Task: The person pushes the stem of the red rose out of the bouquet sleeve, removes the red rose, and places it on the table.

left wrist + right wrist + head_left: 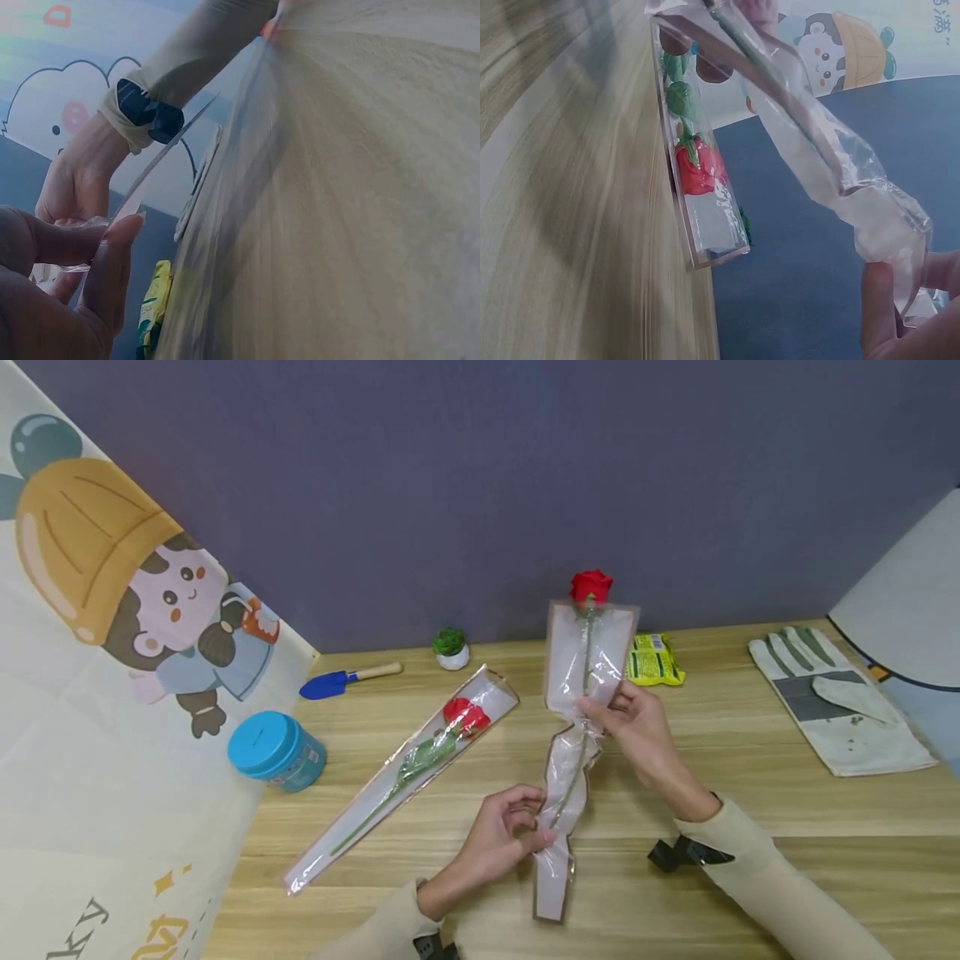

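Note:
A red artificial-looking rose pokes its bloom out above a clear-fronted, pale flower sleeve, its stem running down inside. The sleeve is crumpled and pinched in at the middle. My right hand pinches it there, thumb in front. Lower down, my left hand grips the sleeve between thumb and fingers, above its narrow bottom end. In the left wrist view the sleeve is seen edge-on, raised over the table. To the left lies a second rose, fully inside its own sleeve.
On the wooden table stand a blue-lidded jar and a small potted plant. A blue trowel lies at the back left, a yellow packet behind my right hand. Work gloves lie far right.

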A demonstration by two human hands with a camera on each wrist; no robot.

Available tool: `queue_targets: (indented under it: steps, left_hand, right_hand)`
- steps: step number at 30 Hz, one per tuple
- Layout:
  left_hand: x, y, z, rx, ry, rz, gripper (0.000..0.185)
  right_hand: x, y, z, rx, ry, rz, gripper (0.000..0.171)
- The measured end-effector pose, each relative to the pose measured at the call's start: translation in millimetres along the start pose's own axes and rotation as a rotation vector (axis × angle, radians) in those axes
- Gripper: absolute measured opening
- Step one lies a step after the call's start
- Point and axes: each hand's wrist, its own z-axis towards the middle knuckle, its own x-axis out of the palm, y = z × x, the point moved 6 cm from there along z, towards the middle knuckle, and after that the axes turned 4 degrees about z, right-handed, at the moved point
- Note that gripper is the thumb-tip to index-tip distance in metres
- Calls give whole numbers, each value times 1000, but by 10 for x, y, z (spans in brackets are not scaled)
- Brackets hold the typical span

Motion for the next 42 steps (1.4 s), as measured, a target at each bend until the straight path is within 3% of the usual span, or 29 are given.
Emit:
queue_targets:
  steps: [8, 14, 22, 30, 34, 42]
  left_hand:
    - [2, -7, -10, 6, 36, 32, 49]
    - [30, 21, -28, 7, 77, 40, 50]
    - [22, 21, -39, 3, 67, 102, 50]
    - [-11, -23, -5, -24, 67, 72, 61]
    - [-50, -130, 51, 15, 61, 84, 68]
    - [-133, -336, 202, 120, 0, 58, 54]
  right_hand:
    - [-55, 32, 10, -18, -40, 28, 33]
    - [-153, 106, 49, -47, -82, 126, 18]
    - [-313, 242, 86, -97, -116, 283, 16]
    - [-326, 267, 89, -98, -120, 261, 20]
    - [-334, 275, 90, -104, -126, 247, 20]
    - [-322, 243, 90, -89, -128, 237, 16]
